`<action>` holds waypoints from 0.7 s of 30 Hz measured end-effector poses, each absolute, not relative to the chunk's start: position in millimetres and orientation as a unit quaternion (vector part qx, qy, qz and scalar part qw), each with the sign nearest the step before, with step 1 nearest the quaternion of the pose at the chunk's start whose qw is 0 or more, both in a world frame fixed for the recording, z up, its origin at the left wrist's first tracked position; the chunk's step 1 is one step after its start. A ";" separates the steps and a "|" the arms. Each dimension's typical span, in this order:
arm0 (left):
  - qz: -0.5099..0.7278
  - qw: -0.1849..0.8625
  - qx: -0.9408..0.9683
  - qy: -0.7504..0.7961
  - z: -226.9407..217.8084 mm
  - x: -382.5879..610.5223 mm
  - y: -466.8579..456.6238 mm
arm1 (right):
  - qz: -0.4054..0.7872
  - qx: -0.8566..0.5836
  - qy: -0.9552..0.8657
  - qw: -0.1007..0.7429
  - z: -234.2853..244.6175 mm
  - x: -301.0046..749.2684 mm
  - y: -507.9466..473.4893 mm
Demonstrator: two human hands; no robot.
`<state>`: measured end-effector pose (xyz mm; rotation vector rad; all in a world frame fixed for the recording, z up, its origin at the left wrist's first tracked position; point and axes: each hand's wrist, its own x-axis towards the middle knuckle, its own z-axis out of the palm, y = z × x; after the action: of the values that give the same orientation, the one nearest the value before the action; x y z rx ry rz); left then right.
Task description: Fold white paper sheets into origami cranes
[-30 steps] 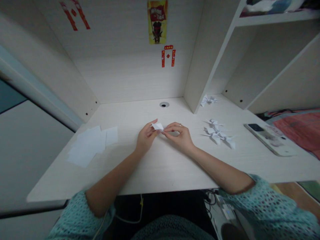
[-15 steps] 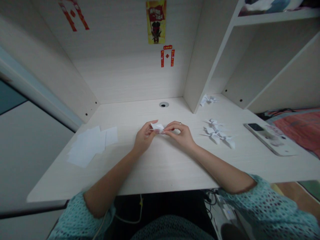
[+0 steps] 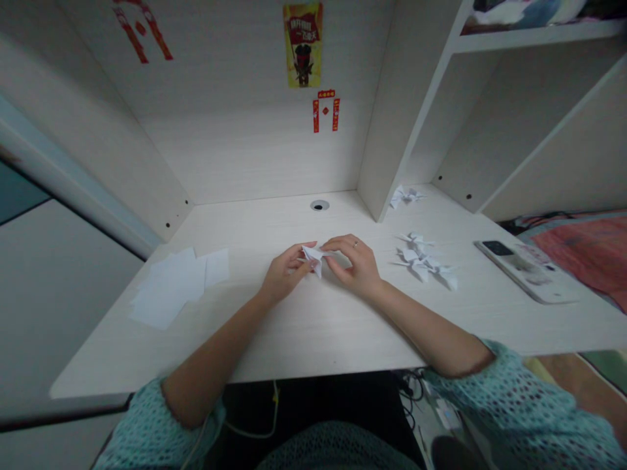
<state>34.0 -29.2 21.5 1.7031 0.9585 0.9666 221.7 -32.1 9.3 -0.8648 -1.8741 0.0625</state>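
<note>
A white folded paper crane [image 3: 315, 256] is held between my two hands above the middle of the desk. My left hand [image 3: 285, 271] pinches its body between thumb and fingers. My right hand [image 3: 356, 261], with a ring on one finger, pinches a thin point on the crane's right side. One pointed flap hangs down between the hands. To the right, several finished paper cranes [image 3: 417, 260] lie in a cluster. On the left, overlapping white paper sheets [image 3: 169, 287] lie flat.
More folded cranes [image 3: 405, 196] sit at the back beside the upright divider [image 3: 409, 111]. A white phone-shaped case [image 3: 526, 271] lies at the right, near a red cloth [image 3: 588, 251]. A cable hole [image 3: 320, 205] opens in the desk [image 3: 294, 339] near the back panel.
The crane has been turned in my hands, so its pointed flaps now show, one hanging downward. My right hand's fingers have shifted slightly on it. The view has moved a little.
</note>
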 end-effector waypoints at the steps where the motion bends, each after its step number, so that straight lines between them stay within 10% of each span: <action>1: 0.389 0.445 0.703 0.395 21.5 33.8 -29.5 | 0.022 -0.358 -0.779 0.514 8.5 222.1 -31.3; 21: 0.385 0.553 0.627 0.391 15.4 38.9 -27.8 | 0.014 -0.424 -0.735 0.528 5.2 220.7 -33.4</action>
<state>38.9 -27.8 15.4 1.4810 0.9240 0.9109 220.7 -33.4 5.2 -1.0142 -1.7571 0.0343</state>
